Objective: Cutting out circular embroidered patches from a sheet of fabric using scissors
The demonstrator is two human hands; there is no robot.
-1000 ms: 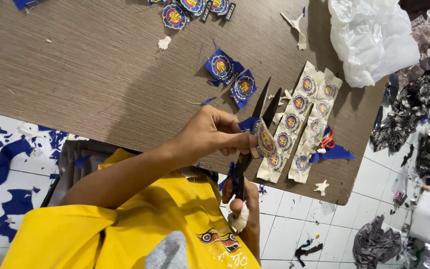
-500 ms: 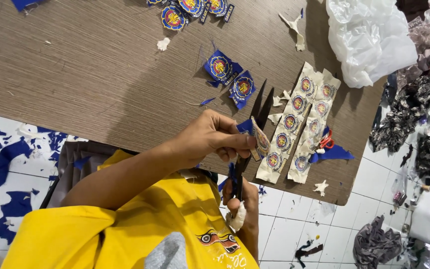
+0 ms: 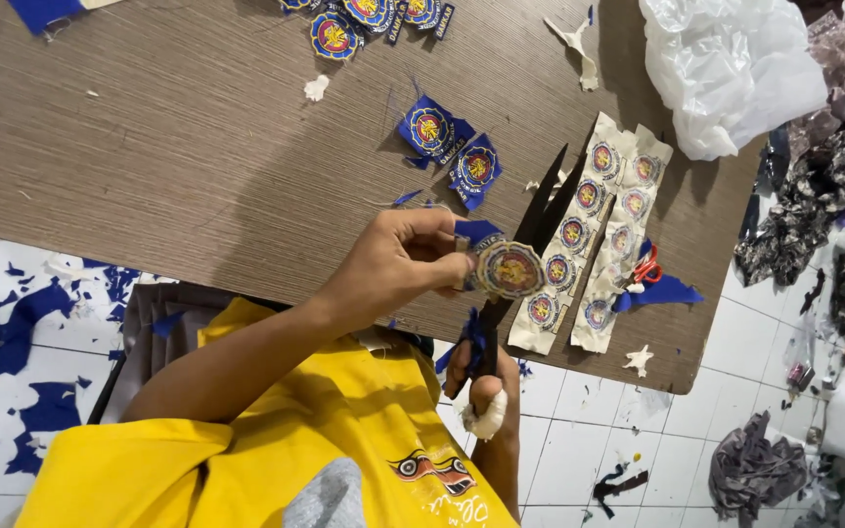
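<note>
My left hand pinches a round embroidered patch with a blue, red and gold emblem, held above the front edge of the brown table. A blue scrap hangs from the patch behind my fingers. My right hand, with a white bandage on one finger, grips black scissors from below. The blades stand apart and point up, just right of the patch, at its rim.
Two cream strips of uncut patches lie right of the scissors, with small red snips beside them. Cut blue patches lie farther back, more at the far edge. A white plastic bag sits far right. Fabric scraps litter the tiled floor.
My left hand has turned the patch, so its round face now shows fully. The scissor blades have shifted along its edge and stand apart.
</note>
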